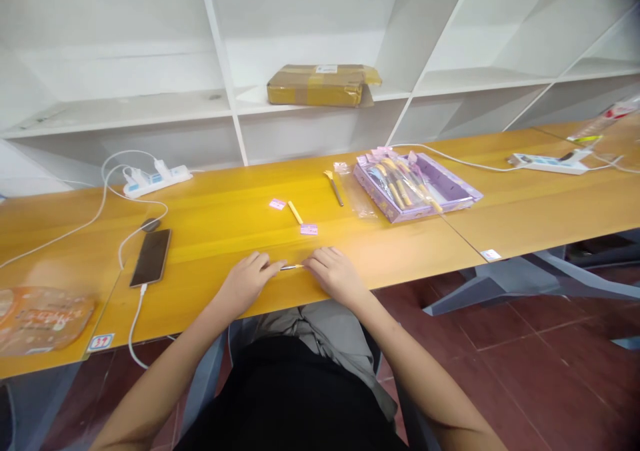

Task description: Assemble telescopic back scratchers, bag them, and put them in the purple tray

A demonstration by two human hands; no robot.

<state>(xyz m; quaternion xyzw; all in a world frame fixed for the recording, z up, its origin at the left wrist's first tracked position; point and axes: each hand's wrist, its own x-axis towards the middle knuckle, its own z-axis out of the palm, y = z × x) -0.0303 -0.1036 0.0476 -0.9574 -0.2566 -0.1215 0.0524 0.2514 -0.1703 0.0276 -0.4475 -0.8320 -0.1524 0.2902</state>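
Note:
A small thin pen-like piece (291,267) spans the gap between my hands near the table's front edge. My left hand (249,279) has its fingers closed on the dark end. At the yellow end, my right hand (334,272) is closed too, fingertips bent over the tip. Beyond them lie a short yellow stick (295,212) and two small pink cards (309,229), (277,204). A brush-like item with a yellow head (335,188) rests farther back. The purple tray (393,210) on its right holds several wrapped yellow-handled items (399,183).
A phone (151,258) on a white cable lies at left, near a power strip (158,181). An orange package (43,321) sits far left. Another power strip (550,164) and a bottle (607,119) stand right. A taped box (317,86) occupies the shelf.

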